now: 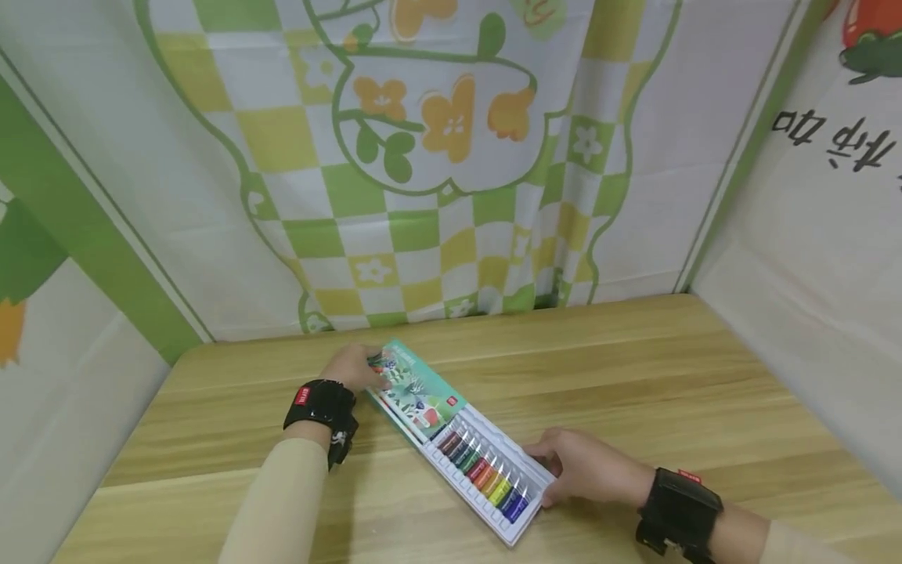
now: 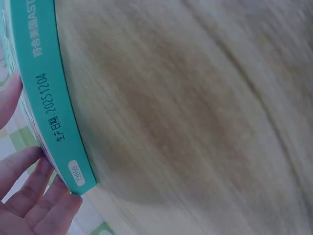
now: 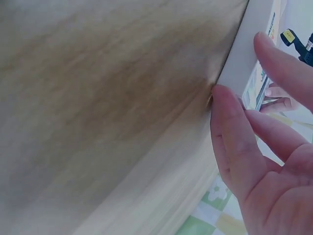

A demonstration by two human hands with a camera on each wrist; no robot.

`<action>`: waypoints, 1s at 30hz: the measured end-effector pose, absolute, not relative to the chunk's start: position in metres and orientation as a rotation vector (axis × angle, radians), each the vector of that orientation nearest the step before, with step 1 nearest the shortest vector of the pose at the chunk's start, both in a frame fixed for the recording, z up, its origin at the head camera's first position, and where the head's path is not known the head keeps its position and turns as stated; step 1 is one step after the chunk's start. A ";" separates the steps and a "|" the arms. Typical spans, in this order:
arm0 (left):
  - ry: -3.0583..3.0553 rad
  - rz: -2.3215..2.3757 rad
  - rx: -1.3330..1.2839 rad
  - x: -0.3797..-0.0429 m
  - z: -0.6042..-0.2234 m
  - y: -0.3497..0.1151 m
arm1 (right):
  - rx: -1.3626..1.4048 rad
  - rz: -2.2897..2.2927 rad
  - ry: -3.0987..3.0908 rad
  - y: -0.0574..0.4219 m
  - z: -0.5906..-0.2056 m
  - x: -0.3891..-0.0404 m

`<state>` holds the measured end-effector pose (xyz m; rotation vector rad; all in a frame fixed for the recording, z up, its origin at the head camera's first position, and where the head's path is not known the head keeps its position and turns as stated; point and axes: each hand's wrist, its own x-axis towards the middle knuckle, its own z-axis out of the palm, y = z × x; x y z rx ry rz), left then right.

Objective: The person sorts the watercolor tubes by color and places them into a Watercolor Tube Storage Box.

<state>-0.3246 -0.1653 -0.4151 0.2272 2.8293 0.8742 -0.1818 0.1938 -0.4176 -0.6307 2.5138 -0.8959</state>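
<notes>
A paint set lies slantwise on the table, its white tray [image 1: 517,536] partly out of the teal printed cardboard sleeve [image 1: 416,389]. Several paint tubes [image 1: 486,474], from brown and green through red and yellow to blue, show in the tray's exposed part. My left hand [image 1: 352,366] grips the sleeve's far left end, thumb on the printed top; the left wrist view has its fingers against the teal side [image 2: 54,107]. At the near right end, my right hand [image 1: 585,466] holds the tray, fingertips against its white wall [image 3: 244,54] in the right wrist view.
The wood-grain table [image 1: 634,376] carries the set. A checkered, flower-printed curtain [image 1: 423,227] hangs along its back edge, and white cloth panels [image 1: 810,313] stand at both sides. Black camera straps [image 1: 678,513] circle both wrists.
</notes>
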 end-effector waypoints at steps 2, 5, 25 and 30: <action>2.826 0.871 0.226 -0.326 -0.415 -0.165 | -0.612 -0.890 2.524 0.191 -0.416 -0.182; 2.815 0.875 0.218 -0.327 -0.414 -0.164 | -0.573 -0.886 2.533 0.186 -0.415 -0.184; 2.794 0.926 0.124 -0.316 -0.409 -0.166 | -0.576 -0.862 2.535 0.154 -0.413 -0.206; 2.808 0.893 0.115 -0.313 -0.407 -0.161 | -0.600 -0.845 2.537 0.151 -0.414 -0.212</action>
